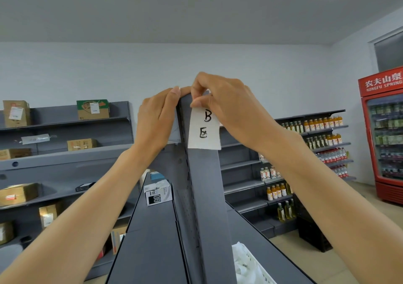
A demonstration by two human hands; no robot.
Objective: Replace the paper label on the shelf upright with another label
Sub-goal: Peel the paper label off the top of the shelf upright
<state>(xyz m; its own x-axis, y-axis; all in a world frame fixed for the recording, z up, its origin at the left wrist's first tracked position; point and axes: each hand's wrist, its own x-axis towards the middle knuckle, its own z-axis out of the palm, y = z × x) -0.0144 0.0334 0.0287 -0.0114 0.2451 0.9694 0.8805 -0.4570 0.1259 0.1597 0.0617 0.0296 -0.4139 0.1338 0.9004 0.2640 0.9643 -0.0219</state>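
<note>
A white paper label (204,131) with black handwritten letters "B" and "E" hangs against the front face of the grey shelf upright (207,196), near its top. My right hand (224,104) pinches the label's upper edge between thumb and fingers. My left hand (159,117) rests against the left side of the upright's top, fingers curled over the corner beside the label. The label's top part is hidden behind my right fingers.
Grey shelves (65,152) with cardboard boxes stand at the left. A white carton (158,193) sits on the shelf below. Drink bottles (322,124) fill shelves at the right, beside a red fridge (383,135). White paper (246,266) lies in a basket at the bottom.
</note>
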